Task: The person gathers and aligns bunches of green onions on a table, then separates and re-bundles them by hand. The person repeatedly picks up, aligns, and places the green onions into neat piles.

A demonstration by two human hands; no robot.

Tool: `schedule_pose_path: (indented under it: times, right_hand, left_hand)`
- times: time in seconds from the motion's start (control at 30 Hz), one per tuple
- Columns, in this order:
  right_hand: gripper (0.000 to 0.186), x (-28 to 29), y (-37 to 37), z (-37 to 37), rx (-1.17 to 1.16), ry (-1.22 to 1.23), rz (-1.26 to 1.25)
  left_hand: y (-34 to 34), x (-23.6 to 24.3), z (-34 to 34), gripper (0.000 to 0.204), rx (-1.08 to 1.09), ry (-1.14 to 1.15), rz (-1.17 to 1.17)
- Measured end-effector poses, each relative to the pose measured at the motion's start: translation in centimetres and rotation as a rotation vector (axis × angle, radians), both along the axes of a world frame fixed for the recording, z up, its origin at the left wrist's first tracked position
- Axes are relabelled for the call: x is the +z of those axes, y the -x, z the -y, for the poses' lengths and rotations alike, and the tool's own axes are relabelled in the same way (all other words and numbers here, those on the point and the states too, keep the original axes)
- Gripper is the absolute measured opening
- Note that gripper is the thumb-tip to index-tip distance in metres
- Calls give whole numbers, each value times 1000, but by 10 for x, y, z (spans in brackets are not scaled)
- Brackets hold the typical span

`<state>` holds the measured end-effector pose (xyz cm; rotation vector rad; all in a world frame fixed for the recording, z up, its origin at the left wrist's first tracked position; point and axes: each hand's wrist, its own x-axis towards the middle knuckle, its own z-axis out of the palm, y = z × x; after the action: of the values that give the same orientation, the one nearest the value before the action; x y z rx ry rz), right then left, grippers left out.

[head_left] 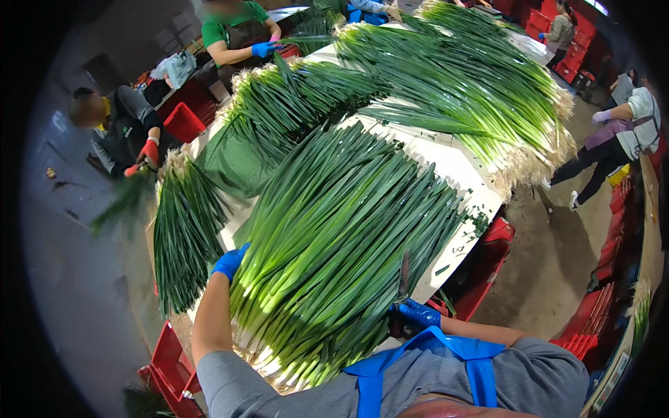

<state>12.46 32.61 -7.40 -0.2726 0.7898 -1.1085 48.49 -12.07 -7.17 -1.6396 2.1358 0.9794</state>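
A broad heap of leeks (341, 230) lies in front of me on a white table (456, 164), pale root ends toward me and dark green leaves pointing away. My left hand (231, 262), in a blue glove, rests against the heap's left edge with its fingers stretched along the stalks. At the heap's right side, my right hand (418, 313), also blue-gloved, is closed on what looks like a knife (404, 275). Its narrow blade points up beside the leaves; the handle is mostly hidden by my fingers.
More leeks lie in bundles (185, 230) at the left and a large pile (460, 90) at the far right. Leaf scraps (477, 223) litter the table's right edge, above a red crate (495, 251). A co-worker (125, 132) handles leeks at left; another (237, 38) stands farther back.
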Motion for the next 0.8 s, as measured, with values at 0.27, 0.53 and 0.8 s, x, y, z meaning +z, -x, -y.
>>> schedule_pose_path:
  times: [0.27,0.53,0.8]
  right_hand:
    - [35,10,22,10,-104,7,-70]
    - [29,19,138,45,-96,82,-309]
    - [33,15,310,168,197,41,-565]
  left_hand:
    - [3,7,-40,66,335,-128,-265]
    - [69,10,-129,48,782,-298,-699]
    - [221,49,-222,55,963,-480,-1113]
